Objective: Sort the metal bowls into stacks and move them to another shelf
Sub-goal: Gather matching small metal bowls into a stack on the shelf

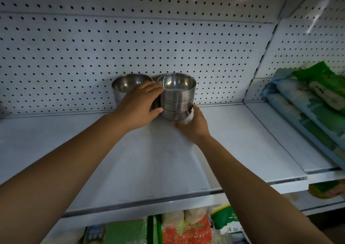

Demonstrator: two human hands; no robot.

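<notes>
Stainless steel bowls stand in two stacks at the far edge of a white shelf [168, 159], against the pegboard back panel [130, 47]: a three-bowl stack [177, 98] on the right and, just beside it on the left, a second bowl stack [125, 87]. The left hand [139, 105] wraps the three-bowl stack's left side, fingers curled up to the rim and thumb low on the wall, while the right hand [190, 126] grips its base from the near right, fingers bent round it. Green packaged goods [317, 98] lie on the neighbouring shelf to the right, and food bags [186, 228] sit on the shelf below
</notes>
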